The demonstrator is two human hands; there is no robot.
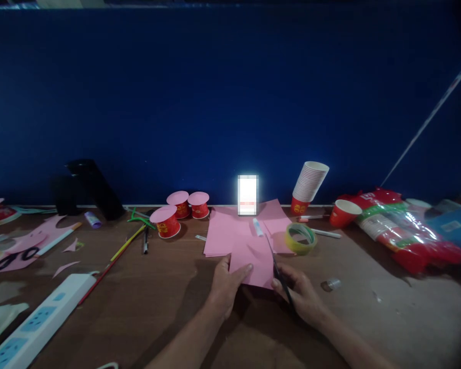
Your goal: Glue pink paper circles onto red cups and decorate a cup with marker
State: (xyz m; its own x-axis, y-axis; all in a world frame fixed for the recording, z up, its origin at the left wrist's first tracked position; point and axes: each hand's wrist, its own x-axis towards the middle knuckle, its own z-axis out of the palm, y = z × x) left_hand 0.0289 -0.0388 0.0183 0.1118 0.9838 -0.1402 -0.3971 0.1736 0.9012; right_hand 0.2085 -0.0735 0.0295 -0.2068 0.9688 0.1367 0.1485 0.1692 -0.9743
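Observation:
My left hand pinches a pink sheet of paper at its left edge, thumb on top. In my right hand is a pair of dark scissors, its blades pointing away from me along the sheet's right edge. Whether the blades are apart I cannot tell. Just beyond lies a stack of pink paper, partly hidden by the held sheet. On the stack rest a white glue stick and, at its right edge, a roll of yellowish tape.
A bright phone stands against the blue wall. Left of it are red paper cups topped with pink discs. At right are stacked cups, a single red cup and a plastic bag. A power strip lies front left.

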